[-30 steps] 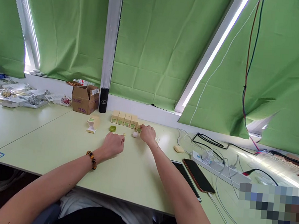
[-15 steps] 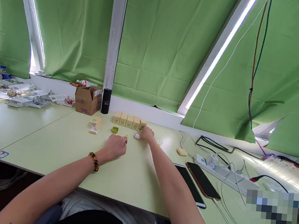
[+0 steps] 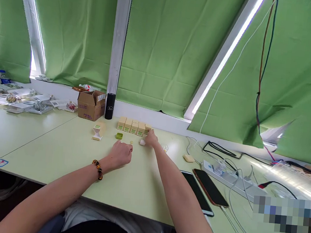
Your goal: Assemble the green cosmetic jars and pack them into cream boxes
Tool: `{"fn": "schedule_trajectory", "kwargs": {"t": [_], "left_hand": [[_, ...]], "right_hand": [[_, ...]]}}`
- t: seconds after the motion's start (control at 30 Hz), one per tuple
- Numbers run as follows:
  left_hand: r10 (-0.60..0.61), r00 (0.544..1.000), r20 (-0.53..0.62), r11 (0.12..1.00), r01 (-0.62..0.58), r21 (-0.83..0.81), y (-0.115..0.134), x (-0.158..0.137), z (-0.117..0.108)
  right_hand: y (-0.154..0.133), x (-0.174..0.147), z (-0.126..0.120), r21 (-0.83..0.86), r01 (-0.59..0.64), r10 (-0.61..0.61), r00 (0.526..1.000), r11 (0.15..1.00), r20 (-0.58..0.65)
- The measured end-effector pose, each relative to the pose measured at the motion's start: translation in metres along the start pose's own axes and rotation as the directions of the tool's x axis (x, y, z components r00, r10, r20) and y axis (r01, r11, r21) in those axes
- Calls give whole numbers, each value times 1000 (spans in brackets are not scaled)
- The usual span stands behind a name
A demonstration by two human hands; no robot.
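Note:
A row of several small cream boxes with green fronts stands near the back of the pale green table. My right hand reaches to the row's right end, fingertips closed on the last box. A small white piece lies just left of that hand. My left hand, with a bead bracelet on its wrist, rests on the table as a closed fist; nothing shows in it. In front of the row are a small green lid and an opened cream box.
A cardboard box and a black cylinder stand at the back. To the right lie a beige bar, two phones, a power strip and cables. Packaged items cover the far left table. Green blinds hang behind.
My right hand has slid the end box up against the row and stays at it. The left fist has hardly moved. The view shifted slightly.

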State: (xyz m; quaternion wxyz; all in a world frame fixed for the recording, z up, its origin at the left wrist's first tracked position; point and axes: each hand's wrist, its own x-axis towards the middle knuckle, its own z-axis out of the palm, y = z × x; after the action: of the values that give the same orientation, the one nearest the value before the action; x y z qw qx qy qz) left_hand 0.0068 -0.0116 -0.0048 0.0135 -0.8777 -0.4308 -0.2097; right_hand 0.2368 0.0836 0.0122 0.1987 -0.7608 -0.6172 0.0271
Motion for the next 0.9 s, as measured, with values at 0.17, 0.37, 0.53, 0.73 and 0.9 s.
{"fn": "schedule_trajectory", "kwargs": {"t": [0.17, 0.37, 0.53, 0.73, 0.9], "left_hand": [[-8, 1000, 15, 1000, 8, 25, -3, 1, 4], [20, 998, 52, 998, -23, 56, -8, 2, 6], [-108, 994, 0, 992, 108, 58, -30, 17, -9], [-279, 956, -94, 960, 277, -40, -66, 41, -22], [-274, 962, -1, 952, 272, -139, -94, 56, -5]], "right_hand": [[-14, -60, -3, -45, 12, -16, 997, 999, -74], [-35, -140, 14, -97, 247, -235, 965, 964, 116], [-39, -156, 21, -116, 332, -324, 943, 936, 83], [-32, -153, 21, -79, 338, -331, 939, 938, 90], [-31, -152, 21, -78, 336, -327, 939, 939, 108]]}}
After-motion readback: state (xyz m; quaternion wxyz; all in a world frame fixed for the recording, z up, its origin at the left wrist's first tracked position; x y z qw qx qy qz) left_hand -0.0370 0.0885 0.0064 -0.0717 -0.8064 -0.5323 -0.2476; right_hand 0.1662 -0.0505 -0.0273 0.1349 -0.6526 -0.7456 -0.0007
